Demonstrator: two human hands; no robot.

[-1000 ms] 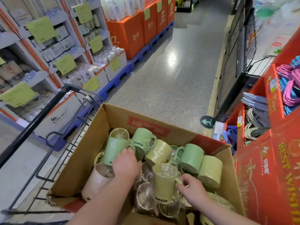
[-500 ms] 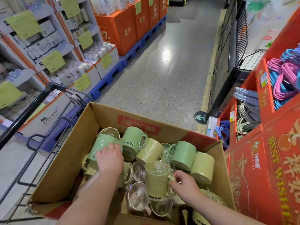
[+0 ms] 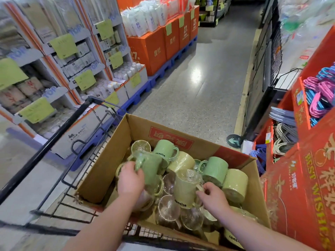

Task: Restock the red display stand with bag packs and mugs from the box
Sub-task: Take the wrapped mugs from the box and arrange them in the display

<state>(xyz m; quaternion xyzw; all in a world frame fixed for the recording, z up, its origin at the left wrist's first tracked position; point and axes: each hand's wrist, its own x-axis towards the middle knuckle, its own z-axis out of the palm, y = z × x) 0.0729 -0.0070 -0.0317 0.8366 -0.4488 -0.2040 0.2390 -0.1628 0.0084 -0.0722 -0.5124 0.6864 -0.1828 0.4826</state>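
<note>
**Hands among the mugs, beside the red stand**

We are looking down into an open cardboard box, which is sitting in a wire cart at the near centre. The box is holding a loose heap of mugs in clear wrap. Some are green and some pale yellow, several are printed "concise", and they are lying on their sides or mouth up. Our left hand is curling its fingers round a green mug at the box's left side. Our right hand is pinching the handle of an upright yellow mug near the middle. On the right, the red display stand is carrying pink and blue looped packs in its far bin, with grey and white ones lying lower down.
</note>
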